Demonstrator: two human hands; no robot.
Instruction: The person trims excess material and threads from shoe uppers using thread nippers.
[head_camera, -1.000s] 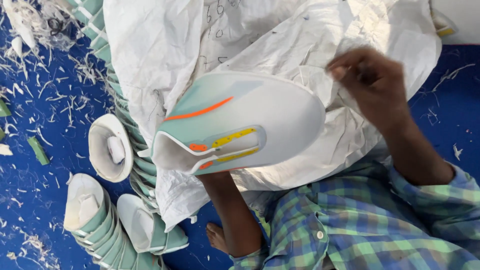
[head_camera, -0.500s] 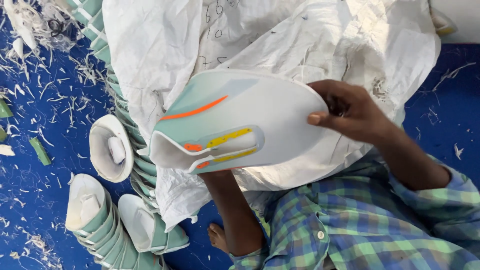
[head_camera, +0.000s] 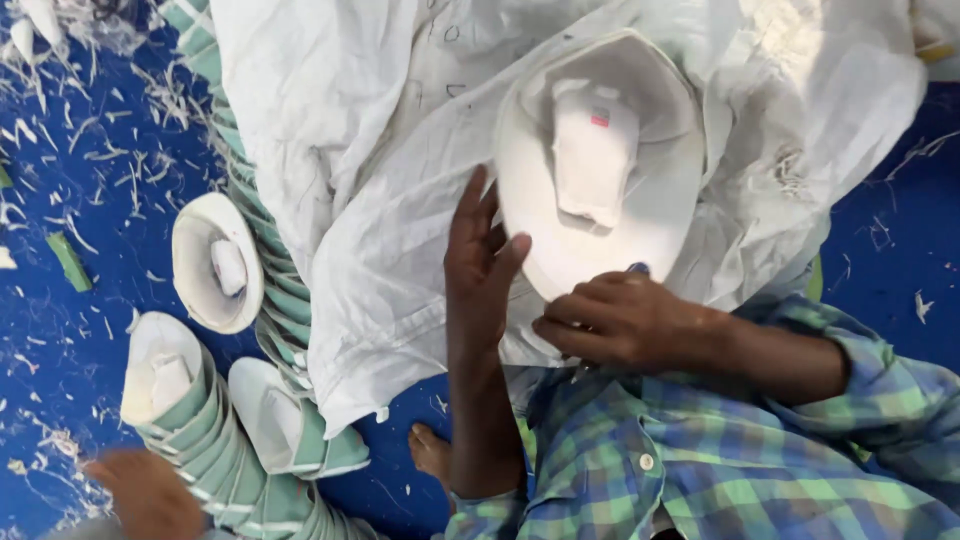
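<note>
A curved moulded shell (head_camera: 640, 240) lies on a white sack (head_camera: 380, 200), its white inside facing up, with a white padded patch in the middle. My right hand (head_camera: 620, 322) pinches the shell's near rim. My left hand (head_camera: 480, 262) rests on the sack just left of the shell, fingers spread and thumb tip touching the rim. My arms wear green and blue checked sleeves (head_camera: 800, 430).
Stacks of nested mint-green shells (head_camera: 215, 455) stand and lean at the left, one showing its white inside (head_camera: 215, 262). The blue floor (head_camera: 80, 200) is strewn with white shavings. Someone else's hand (head_camera: 150, 495) shows at the bottom left. A bare foot (head_camera: 430, 450) lies beside my left arm.
The shell was held coloured side up on my left hand; now it is flipped white side up, higher and further right on the sack. My right hand has taken its rim.
</note>
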